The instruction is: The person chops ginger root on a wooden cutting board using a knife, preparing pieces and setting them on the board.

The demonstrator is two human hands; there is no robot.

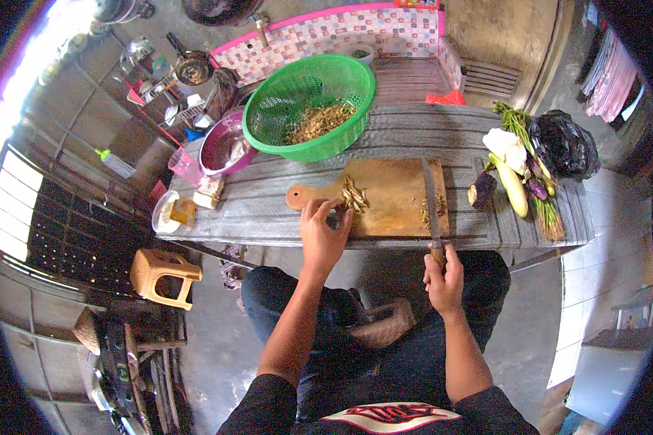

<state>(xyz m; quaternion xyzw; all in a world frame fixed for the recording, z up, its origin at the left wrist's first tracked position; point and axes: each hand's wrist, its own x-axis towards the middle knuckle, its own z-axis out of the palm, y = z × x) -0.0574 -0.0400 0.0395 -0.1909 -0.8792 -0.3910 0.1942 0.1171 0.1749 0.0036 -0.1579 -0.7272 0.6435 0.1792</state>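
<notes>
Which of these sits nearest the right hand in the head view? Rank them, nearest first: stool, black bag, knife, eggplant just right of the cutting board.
1. Knife: gripped in the right hand.
2. Eggplant: ahead, slightly right.
3. Black bag: farther ahead and right.
4. Stool: far off to the left.

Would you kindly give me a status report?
Right hand gripping knife. Left hand at brownish strips on cutting board. Green basket beyond, not obstructing.
</notes>
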